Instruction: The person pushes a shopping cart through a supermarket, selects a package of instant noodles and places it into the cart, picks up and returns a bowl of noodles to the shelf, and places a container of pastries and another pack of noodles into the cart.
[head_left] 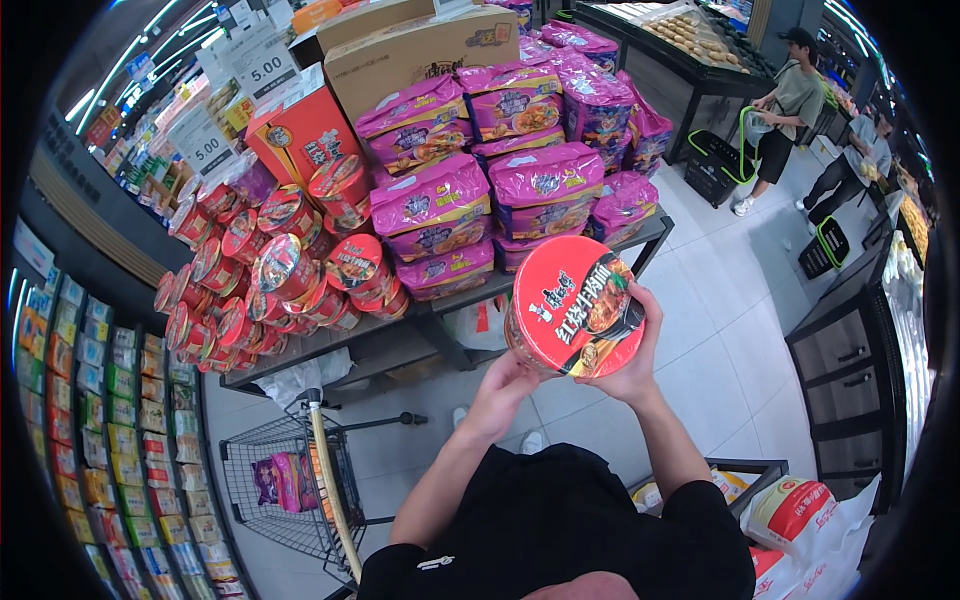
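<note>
Dark table [655,238], a cart [328,480] at its near side; purple packs [430,205] and red cups [285,270] piled on top. In front, one big tub [575,305]: right hand [630,372], fingers clamped around its right side; left hand [499,392] touches its lower left, finger grip hidden.

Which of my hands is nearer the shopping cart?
Left: your left hand touches the red tub from the left, toward the cart; your right hand holds its right side, farther.

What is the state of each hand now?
Right hand: holding the red noodle cup from its right side.
Left hand: curled against its lower left side.
</note>
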